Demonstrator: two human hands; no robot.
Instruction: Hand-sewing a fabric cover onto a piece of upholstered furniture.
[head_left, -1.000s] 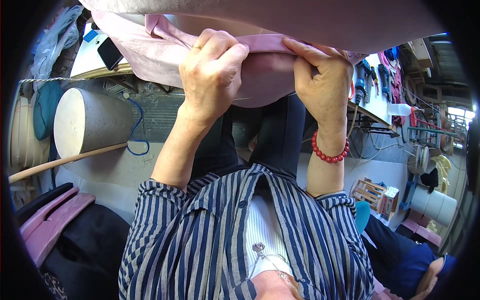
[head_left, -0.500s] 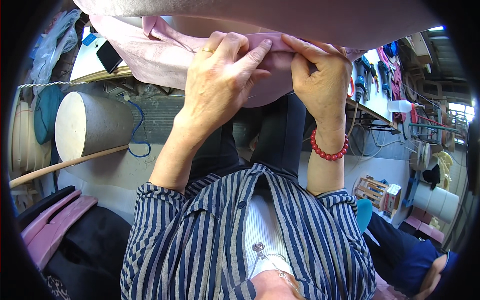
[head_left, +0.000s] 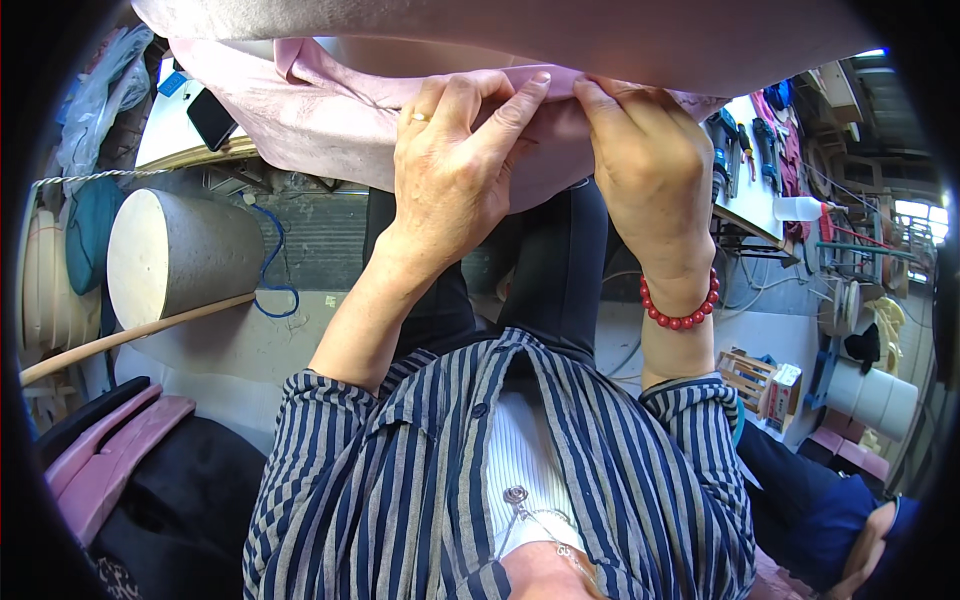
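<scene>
Pink velvety fabric (head_left: 330, 135) hangs in a loose fold below a large pink padded piece (head_left: 600, 35) that spans the top of the view. My left hand (head_left: 455, 165) grips the fabric's folded edge, thumb on top and fingers curled behind it. Close beside it, my right hand (head_left: 655, 165) pinches the same edge between thumb and fingertips, touching just under the padded piece. A small gap separates the two thumbs. The fingers' far ends are partly hidden by the cloth.
On the left, a dark phone (head_left: 210, 120) lies on a white tabletop, above a pale drum (head_left: 190, 255) and a wooden pole (head_left: 140, 337). At right, power tools (head_left: 765, 150) and a white bottle (head_left: 798, 208) sit on another table. A person in dark blue (head_left: 820, 520) is at lower right.
Both hands have shifted slightly right along the fabric edge. My right wrist has turned, showing more of the back of the hand. Both hands still hold the fabric.
</scene>
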